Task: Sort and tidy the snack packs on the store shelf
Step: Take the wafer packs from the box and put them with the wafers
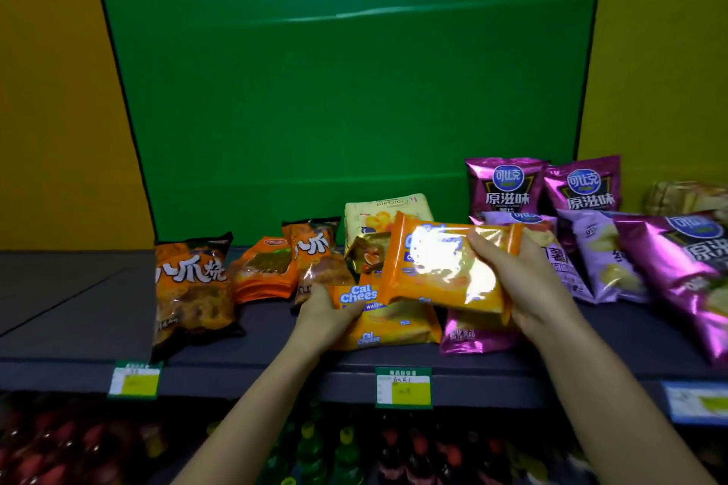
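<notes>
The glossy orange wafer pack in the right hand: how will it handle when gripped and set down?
The orange wafer pack is probably slippery: its film throws strong glare. It looks fairly stiff, flat though the right hand grips only one end. Likely light; the wafers may crack if squeezed.

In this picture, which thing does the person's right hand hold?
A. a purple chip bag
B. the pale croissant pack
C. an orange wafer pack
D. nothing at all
C: the right hand grips the orange wafer pack by its right end, held up over the other packs, while the left hand grips a second wafer pack lying on the shelf.
</notes>
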Available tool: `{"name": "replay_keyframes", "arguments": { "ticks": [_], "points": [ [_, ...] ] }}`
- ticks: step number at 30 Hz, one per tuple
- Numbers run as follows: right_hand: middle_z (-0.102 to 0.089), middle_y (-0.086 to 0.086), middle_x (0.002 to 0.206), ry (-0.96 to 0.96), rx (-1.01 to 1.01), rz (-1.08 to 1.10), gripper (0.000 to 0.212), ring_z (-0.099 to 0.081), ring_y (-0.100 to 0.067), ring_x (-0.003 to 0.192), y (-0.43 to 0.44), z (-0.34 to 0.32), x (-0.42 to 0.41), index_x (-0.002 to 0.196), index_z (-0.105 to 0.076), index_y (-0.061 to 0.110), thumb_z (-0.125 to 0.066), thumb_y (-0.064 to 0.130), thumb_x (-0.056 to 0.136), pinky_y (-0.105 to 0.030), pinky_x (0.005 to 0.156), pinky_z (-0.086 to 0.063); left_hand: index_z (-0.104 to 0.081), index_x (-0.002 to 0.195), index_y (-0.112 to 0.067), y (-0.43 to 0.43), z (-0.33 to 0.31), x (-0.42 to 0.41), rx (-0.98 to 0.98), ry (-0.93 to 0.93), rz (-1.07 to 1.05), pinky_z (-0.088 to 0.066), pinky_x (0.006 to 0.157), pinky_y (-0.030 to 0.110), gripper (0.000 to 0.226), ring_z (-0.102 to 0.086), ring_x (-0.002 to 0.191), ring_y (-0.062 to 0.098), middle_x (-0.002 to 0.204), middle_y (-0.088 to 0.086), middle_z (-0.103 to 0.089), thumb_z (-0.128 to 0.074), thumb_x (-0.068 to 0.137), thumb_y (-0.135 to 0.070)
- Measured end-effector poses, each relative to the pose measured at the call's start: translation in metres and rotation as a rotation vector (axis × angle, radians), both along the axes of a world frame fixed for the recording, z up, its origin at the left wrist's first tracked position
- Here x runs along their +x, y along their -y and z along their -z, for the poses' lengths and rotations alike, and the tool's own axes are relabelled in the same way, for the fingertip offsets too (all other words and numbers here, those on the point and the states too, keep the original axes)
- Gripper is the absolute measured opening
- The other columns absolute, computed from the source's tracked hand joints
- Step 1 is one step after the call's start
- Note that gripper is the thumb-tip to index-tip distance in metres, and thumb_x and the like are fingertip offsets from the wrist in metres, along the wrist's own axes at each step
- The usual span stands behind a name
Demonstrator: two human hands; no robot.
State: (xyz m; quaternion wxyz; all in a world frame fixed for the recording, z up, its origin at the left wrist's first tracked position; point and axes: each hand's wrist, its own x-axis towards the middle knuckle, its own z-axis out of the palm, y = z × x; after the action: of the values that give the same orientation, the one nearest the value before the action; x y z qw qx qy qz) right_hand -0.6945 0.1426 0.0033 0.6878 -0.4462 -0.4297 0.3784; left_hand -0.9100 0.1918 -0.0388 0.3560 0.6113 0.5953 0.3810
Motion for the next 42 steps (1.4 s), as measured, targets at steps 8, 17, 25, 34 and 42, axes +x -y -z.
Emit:
{"name": "replay_keyframes", "arguments": {
  "ticks": [8,17,25,34,42],
  "points": [
    [-0.068,-0.014,0.107,0.144,-0.157,-0.050,0.043,-0.068,-0.028,0.089,-0.025,0.012,-0.036,0.115,-0.053,0.010,-0.070,0.025,0.078,-0.043,0.081,-0.056,-0.056,0.116,-0.010,-0.005,-0.006,-0.012,0.043,-0.171,0.105,-0.048,0.096,0.041,0.044,-0.060,0.107,0.026,0.119,0.012,-0.063,-0.065,0.081,-0.035],
    [-0.046,-0.018,0.137,0.563,-0.298,0.140,0.070,-0.046,-0.032,0.124,-0.043,0.011,-0.058,0.134,-0.029,-0.003,-0.062,0.034,0.084,-0.038,0.099,-0.042,-0.061,0.109,-0.013,0.000,-0.009,-0.046,0.242,-0.211,0.038,-0.047,0.092,0.038,0.020,-0.058,0.105,0.023,0.112,0.006,-0.062,-0.052,0.093,-0.017],
    [-0.045,-0.020,0.135,1.029,-0.359,0.186,0.057,-0.043,-0.034,0.125,-0.050,0.017,-0.072,0.128,-0.038,-0.003,-0.054,0.033,0.088,-0.037,0.098,-0.037,-0.061,0.104,-0.011,0.004,-0.009,-0.049,0.417,-0.272,0.016,-0.044,0.073,0.026,0.015,-0.055,0.091,0.015,0.096,-0.001,-0.059,-0.054,0.092,-0.017],
    [-0.053,-0.014,0.125,1.302,-0.136,0.310,0.034,-0.049,-0.031,0.115,-0.047,0.018,-0.079,0.116,-0.054,0.004,-0.048,0.026,0.091,-0.036,0.093,-0.040,-0.062,0.101,-0.016,0.005,-0.007,-0.055,0.497,-0.351,-0.035,-0.053,0.077,0.035,0.015,-0.060,0.089,0.016,0.095,-0.001,-0.064,-0.057,0.089,-0.023],
    [-0.057,-0.013,0.126,1.253,-0.135,0.064,0.047,-0.052,-0.029,0.115,-0.070,-0.008,-0.128,0.123,-0.052,0.006,-0.048,0.040,0.090,-0.039,0.093,-0.043,-0.050,0.123,0.002,0.009,-0.014,-0.125,0.646,-0.514,-0.581,-0.040,0.092,0.052,0.053,-0.047,0.117,0.042,0.123,0.026,-0.054,-0.069,0.080,-0.022]
  ]
}}
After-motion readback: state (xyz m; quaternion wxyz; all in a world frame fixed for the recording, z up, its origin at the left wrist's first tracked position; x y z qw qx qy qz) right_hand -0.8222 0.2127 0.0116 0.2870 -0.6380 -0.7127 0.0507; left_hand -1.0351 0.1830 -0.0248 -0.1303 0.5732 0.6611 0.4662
